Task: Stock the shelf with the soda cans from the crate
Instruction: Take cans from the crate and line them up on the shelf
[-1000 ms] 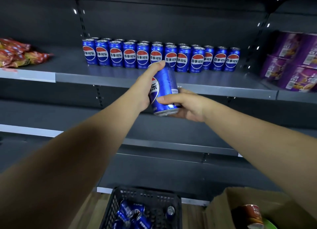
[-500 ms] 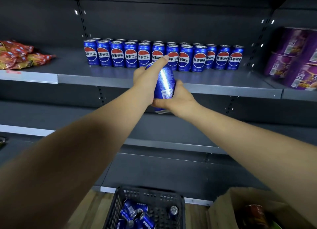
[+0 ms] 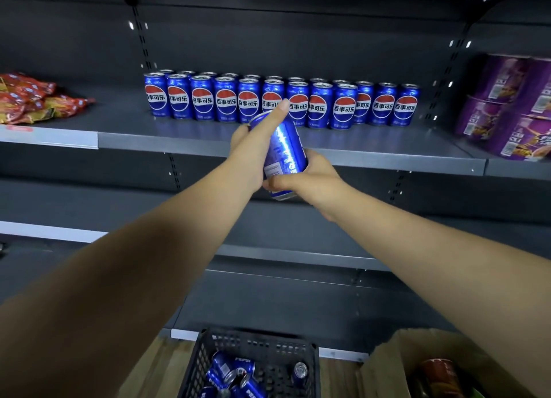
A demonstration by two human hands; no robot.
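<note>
Your left hand (image 3: 253,154) holds the upper side of a blue Pepsi can (image 3: 286,151), with the forefinger stretched along it up to the rim. Your right hand (image 3: 313,180) grips the same can lower down, its thumb lying across the front near the base. Between the two hands the can is in the air, tilted with its top leaning left and away from you. It hangs just in front of the grey shelf (image 3: 179,142) and does not touch it. Behind the can, further back on that shelf, a row of Pepsi cans (image 3: 226,102) stands upright with the logos facing you, and a second rank shows behind the first. To the left on the same shelf lie red snack packets (image 3: 32,97), well apart from the row. To the right stand stacked purple packs (image 3: 512,108). Below your arms, on the wooden floor (image 3: 155,368), sits the black plastic crate (image 3: 259,341), and several loose Pepsi cans (image 3: 235,373) lie on their sides in it. Just beside the crate on the right is a brown cardboard box (image 3: 384,365) with a red tin (image 3: 438,373) inside.
</note>
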